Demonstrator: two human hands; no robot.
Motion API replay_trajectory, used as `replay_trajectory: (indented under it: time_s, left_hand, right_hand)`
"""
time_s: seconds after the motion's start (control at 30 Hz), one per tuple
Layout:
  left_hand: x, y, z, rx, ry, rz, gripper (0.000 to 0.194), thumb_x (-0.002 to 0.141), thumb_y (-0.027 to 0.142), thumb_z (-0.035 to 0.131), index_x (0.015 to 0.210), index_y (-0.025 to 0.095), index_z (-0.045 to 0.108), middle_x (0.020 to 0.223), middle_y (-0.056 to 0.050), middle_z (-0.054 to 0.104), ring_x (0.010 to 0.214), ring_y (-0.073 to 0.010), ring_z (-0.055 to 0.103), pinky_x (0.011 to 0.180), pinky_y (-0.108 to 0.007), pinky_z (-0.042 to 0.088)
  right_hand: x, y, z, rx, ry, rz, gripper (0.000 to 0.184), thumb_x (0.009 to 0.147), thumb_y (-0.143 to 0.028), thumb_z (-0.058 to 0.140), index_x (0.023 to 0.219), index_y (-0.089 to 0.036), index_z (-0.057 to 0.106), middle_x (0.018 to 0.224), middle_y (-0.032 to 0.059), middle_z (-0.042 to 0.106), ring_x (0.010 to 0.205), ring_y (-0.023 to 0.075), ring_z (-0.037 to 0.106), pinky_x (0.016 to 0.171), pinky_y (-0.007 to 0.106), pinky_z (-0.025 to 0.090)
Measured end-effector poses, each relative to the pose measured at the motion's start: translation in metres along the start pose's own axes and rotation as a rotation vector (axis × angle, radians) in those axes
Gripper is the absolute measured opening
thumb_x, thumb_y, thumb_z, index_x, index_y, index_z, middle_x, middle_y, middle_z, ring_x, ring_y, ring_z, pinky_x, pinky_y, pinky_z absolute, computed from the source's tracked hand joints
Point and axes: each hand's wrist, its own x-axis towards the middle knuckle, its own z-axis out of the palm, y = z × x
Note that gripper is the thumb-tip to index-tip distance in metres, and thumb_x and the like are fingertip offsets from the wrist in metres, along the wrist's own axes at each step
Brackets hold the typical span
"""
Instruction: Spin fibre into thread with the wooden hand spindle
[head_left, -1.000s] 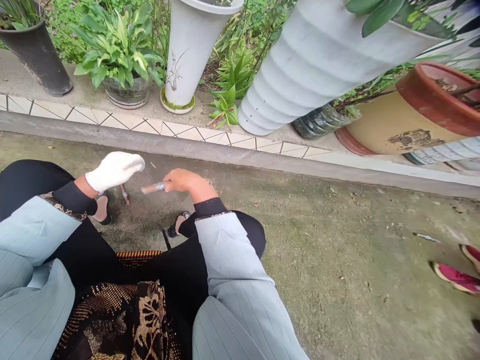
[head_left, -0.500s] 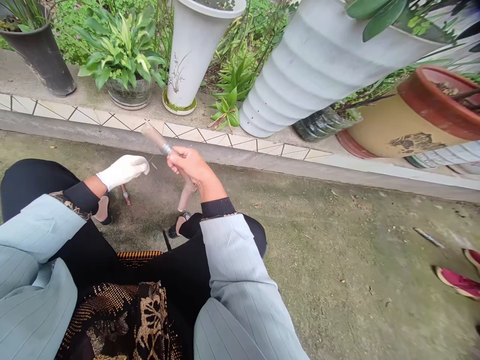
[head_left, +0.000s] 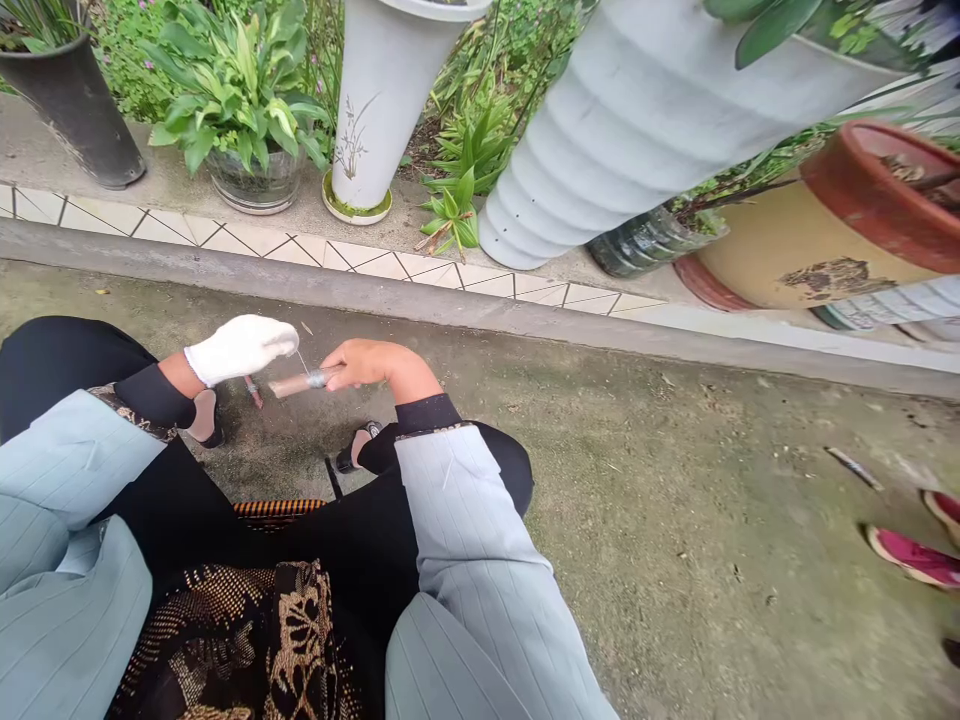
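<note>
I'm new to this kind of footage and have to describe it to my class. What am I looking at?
There is no machine here: a person works with their own two hands, seen by a camera on their head, looking forward and down. The white-gloved left hand is raised beside the bare right hand, which holds a short stick-like piece with a silvery wrapping. A thin strand runs between the left hand and that wrapping. On the ground lies a similar piece; a slim object, too small to identify, lies to the right, near red shoes. Beyond, plant pots stand along a tiled ledge.
</note>
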Motion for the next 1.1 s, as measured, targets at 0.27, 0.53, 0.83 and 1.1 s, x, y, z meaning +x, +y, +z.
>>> replay_trajectory:
  time_s: [0.27,0.53,0.83,1.1]
  left_hand:
    - [0.002,-0.003,0.010,-0.922,0.128,0.019,0.041,0.087,0.049,0.050,0.092,0.011,0.063,0.072,-0.007,0.063,0.063,-0.0147,0.056,0.065,-0.028,0.048]
    - [-0.003,0.002,0.010,-0.288,-0.111,0.207,0.032,0.092,0.039,0.042,0.089,0.018,0.066,0.082,-0.002,0.067,0.070,-0.0144,0.057,0.069,-0.023,0.041]
    - [-0.004,0.000,0.011,-0.070,-0.098,0.323,0.035,0.093,0.035,0.037,0.086,0.018,0.068,0.083,-0.003,0.069,0.071,-0.0144,0.060,0.070,-0.022,0.040]
    - [0.003,-0.019,-0.001,-0.208,0.103,-0.034,0.030,0.086,0.035,0.043,0.086,0.016,0.066,0.076,-0.003,0.067,0.068,-0.0158,0.059,0.066,-0.024,0.043]
  right_hand:
    - [-0.014,0.004,-0.012,0.777,0.462,-0.428,0.031,0.073,-0.038,0.069,0.092,-0.015,0.061,0.067,-0.0042,0.054,0.056,0.0062,0.044,0.053,0.019,0.039]
    - [0.004,0.014,-0.013,0.755,0.874,-0.027,0.020,0.086,-0.038,0.056,0.088,-0.018,0.058,0.069,-0.0018,0.053,0.056,0.0088,0.048,0.055,0.022,0.040]
    - [0.014,0.002,0.003,-0.283,0.438,0.321,0.022,0.081,-0.032,0.062,0.099,-0.021,0.070,0.098,0.0086,0.070,0.086,0.0198,0.061,0.066,0.027,0.038]
    - [0.002,0.003,-0.001,0.199,-0.075,-0.180,0.027,0.076,-0.027,0.066,0.100,-0.017,0.069,0.070,-0.0029,0.061,0.055,0.0065,0.048,0.055,0.020,0.037]
